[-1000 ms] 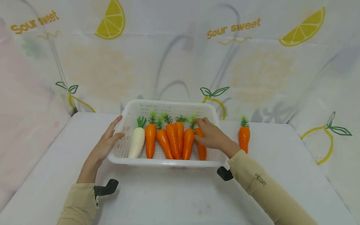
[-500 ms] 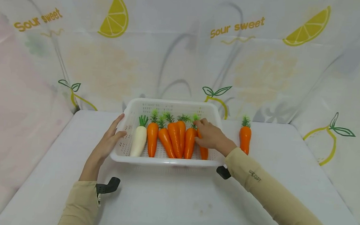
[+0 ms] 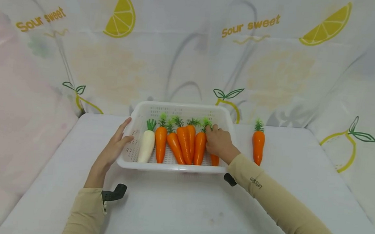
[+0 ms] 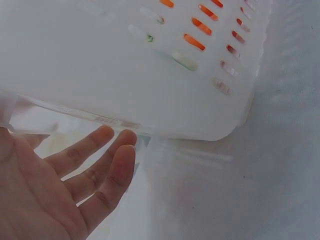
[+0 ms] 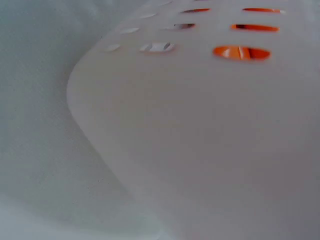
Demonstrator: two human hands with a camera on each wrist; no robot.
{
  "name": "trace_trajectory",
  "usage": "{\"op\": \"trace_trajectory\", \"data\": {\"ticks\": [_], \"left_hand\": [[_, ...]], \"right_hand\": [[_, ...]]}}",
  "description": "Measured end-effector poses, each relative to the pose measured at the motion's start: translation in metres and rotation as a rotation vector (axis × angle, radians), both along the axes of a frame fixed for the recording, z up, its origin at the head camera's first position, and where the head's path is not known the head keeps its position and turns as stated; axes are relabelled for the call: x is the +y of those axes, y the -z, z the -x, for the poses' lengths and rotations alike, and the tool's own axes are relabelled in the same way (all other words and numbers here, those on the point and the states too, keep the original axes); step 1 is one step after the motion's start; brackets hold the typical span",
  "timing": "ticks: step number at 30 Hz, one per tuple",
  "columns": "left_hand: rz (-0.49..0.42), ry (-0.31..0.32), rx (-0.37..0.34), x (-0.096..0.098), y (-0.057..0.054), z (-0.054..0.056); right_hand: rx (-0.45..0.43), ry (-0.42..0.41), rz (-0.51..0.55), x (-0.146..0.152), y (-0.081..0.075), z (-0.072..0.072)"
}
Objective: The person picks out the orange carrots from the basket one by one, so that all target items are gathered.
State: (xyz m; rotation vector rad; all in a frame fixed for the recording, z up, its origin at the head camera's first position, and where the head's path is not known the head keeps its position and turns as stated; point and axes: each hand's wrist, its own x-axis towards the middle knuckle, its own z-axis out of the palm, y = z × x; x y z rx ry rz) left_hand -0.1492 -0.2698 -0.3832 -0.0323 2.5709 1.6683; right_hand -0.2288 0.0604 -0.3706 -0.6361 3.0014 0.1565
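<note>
In the head view, a white perforated plastic basket holds one white radish at the left and a row of several orange carrots with green tops. My right hand reaches in at the basket's right end and grips the rightmost carrot, covering its upper part. On the left, my left hand rests at the basket's left side with its thumb over the rim. The left wrist view shows its fingers nearly straight beside the basket's outer wall.
One more carrot lies on the white table, right of the basket. A printed cloth hangs behind the table. The right wrist view shows mainly the basket wall, with orange through its slots.
My right hand has moved slightly lower over the rightmost carrot, and its fingers have closed round it. The left hand stays at the basket's side. The whole scene shifts slightly in view.
</note>
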Motion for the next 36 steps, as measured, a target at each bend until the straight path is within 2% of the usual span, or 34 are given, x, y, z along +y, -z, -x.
{"op": "trace_trajectory", "data": {"ticks": [4,12,20,24,27,32,36], "left_hand": [[0.011,0.003,0.010,-0.001,0.000,0.001],[0.022,0.009,0.021,0.000,-0.001,-0.001],[0.016,0.014,0.043,0.001,0.000,-0.002],[0.012,0.019,0.037,0.000,0.001,-0.001],[0.008,0.018,0.024,0.000,0.000,-0.002],[0.001,0.010,0.011,0.001,-0.001,-0.002],[0.011,0.012,0.015,0.002,-0.001,-0.002]], "right_hand": [[0.001,0.012,-0.014,-0.002,0.003,0.000],[-0.076,-0.010,-0.059,-0.005,0.003,-0.006],[-0.131,0.008,0.018,-0.005,0.003,-0.007],[-0.159,0.017,0.114,-0.001,0.004,-0.004],[-0.162,0.026,0.227,0.002,0.002,-0.004],[-0.141,0.018,0.420,0.005,-0.006,-0.008],[-0.107,0.022,0.524,0.007,-0.010,-0.012]]}}
